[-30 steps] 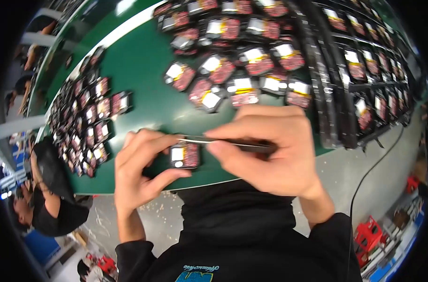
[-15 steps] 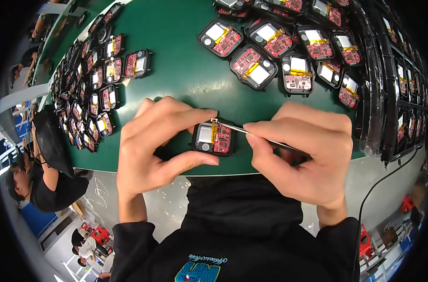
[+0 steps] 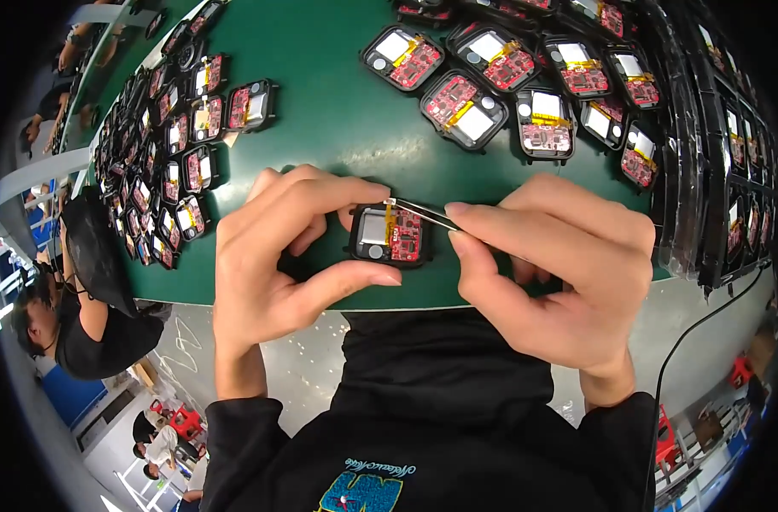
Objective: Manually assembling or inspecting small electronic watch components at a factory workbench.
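Note:
A black rounded-square device housing (image 3: 377,253) lies near the table's front edge, with a red circuit board (image 3: 407,237), a silver battery (image 3: 373,228) and a yellow flex strip inside. My left hand (image 3: 278,256) curls around its left side, index fingertip at the top edge and thumb at the lower edge. My right hand (image 3: 559,264) pinches metal tweezers (image 3: 427,213) from the right. Their tips meet a small pale piece (image 3: 391,202) at the strip's upper end, beside my left index fingertip. Whether the tips grip that piece cannot be made out.
Many similar open housings (image 3: 171,175) crowd the left of the green table (image 3: 312,77). Several more (image 3: 470,111) lie at the far right, beside a stack of black trays (image 3: 692,162) holding housings. A dark cable (image 3: 683,341) hangs at the right. Other people (image 3: 86,316) sit to the left.
The tweezer tips and the pale piece have shifted slightly upward with my left index fingertip. My right hand has moved a little right and up. Both hands keep their hold.

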`<state>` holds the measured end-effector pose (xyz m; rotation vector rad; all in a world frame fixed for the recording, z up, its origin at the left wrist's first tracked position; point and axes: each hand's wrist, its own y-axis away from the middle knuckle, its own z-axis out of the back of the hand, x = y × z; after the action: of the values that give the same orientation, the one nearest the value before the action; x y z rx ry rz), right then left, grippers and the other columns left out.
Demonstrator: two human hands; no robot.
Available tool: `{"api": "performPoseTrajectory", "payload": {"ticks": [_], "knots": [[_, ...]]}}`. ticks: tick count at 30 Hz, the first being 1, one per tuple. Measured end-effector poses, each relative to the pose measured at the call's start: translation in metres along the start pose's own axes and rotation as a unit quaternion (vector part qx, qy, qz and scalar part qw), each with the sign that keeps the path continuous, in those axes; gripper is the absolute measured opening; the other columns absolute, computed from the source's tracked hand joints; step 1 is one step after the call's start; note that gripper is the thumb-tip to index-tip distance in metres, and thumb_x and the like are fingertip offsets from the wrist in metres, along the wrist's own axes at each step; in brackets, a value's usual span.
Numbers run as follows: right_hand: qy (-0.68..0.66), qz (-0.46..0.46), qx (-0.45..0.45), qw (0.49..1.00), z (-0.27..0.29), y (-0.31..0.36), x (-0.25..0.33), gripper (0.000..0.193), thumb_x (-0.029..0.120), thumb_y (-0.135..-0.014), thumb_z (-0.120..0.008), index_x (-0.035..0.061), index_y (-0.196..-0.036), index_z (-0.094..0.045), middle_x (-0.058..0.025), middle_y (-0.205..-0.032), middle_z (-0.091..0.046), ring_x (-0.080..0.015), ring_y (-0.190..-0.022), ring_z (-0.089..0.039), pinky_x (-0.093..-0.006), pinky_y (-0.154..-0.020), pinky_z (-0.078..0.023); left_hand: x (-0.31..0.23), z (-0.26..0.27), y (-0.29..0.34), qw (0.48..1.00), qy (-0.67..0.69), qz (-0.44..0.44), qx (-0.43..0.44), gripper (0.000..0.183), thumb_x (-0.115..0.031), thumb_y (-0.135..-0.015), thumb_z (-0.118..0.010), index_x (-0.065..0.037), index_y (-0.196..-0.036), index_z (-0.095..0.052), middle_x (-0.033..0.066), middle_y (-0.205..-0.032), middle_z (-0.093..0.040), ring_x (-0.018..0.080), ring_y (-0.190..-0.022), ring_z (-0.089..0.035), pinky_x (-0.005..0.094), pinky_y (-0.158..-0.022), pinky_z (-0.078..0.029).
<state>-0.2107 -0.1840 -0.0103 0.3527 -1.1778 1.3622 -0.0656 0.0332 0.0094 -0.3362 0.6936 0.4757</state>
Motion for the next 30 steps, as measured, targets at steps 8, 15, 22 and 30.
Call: {"api": "performPoseTrajectory", "payload": {"ticks": [8,15,22,30], "knots": [[0.011,0.045,-0.007,0.999,-0.007,0.004,-0.008,0.03,-0.009,-0.071,-0.086,0.0004,-0.099,-0.086,-0.0032,-0.076,-0.069,-0.0074,-0.048,-0.053,-0.0224,-0.043,-0.037,-0.001,0.003,-0.002,0.999,-0.024,-0.01,0.02,0.074,-0.047,-0.062,-0.098,0.003,-0.114,-0.079,0.0031,-0.085,-0.065,0.013,-0.066,-0.041,0.0313,-0.065,-0.031],[0.012,0.045,-0.009,0.999,-0.005,0.001,-0.003,0.03,-0.011,-0.07,-0.085,-0.0015,-0.099,-0.085,-0.0045,-0.075,-0.068,-0.0092,-0.05,-0.056,-0.0236,-0.044,-0.038,0.004,0.007,-0.003,0.999,0.02,-0.001,0.033,0.07,-0.044,-0.064,-0.098,0.003,-0.112,-0.08,0.005,-0.089,-0.07,0.0116,-0.064,-0.041,0.0298,-0.066,-0.033],[0.016,0.106,-0.025,0.994,-0.01,0.005,-0.014,0.03,-0.01,-0.07,-0.085,-0.0012,-0.098,-0.085,-0.0047,-0.074,-0.068,-0.0104,-0.05,-0.058,-0.0239,-0.044,-0.039,0.005,0.008,-0.005,0.999,0.013,-0.009,0.046,0.071,-0.045,-0.064,-0.098,0.004,-0.112,-0.08,0.0077,-0.093,-0.073,0.0116,-0.064,-0.042,0.0298,-0.067,-0.035],[0.01,0.071,-0.007,0.997,-0.006,0.002,-0.006,0.031,-0.01,-0.068,-0.084,-0.0016,-0.098,-0.085,-0.0053,-0.075,-0.068,-0.0137,-0.054,-0.061,-0.0247,-0.047,-0.042,0.01,0.011,-0.004,0.998,0.031,-0.012,0.055,0.073,-0.048,-0.065,-0.098,0.005,-0.111,-0.08,0.0077,-0.091,-0.073,0.0121,-0.065,-0.043,0.0304,-0.067,-0.035]]}}
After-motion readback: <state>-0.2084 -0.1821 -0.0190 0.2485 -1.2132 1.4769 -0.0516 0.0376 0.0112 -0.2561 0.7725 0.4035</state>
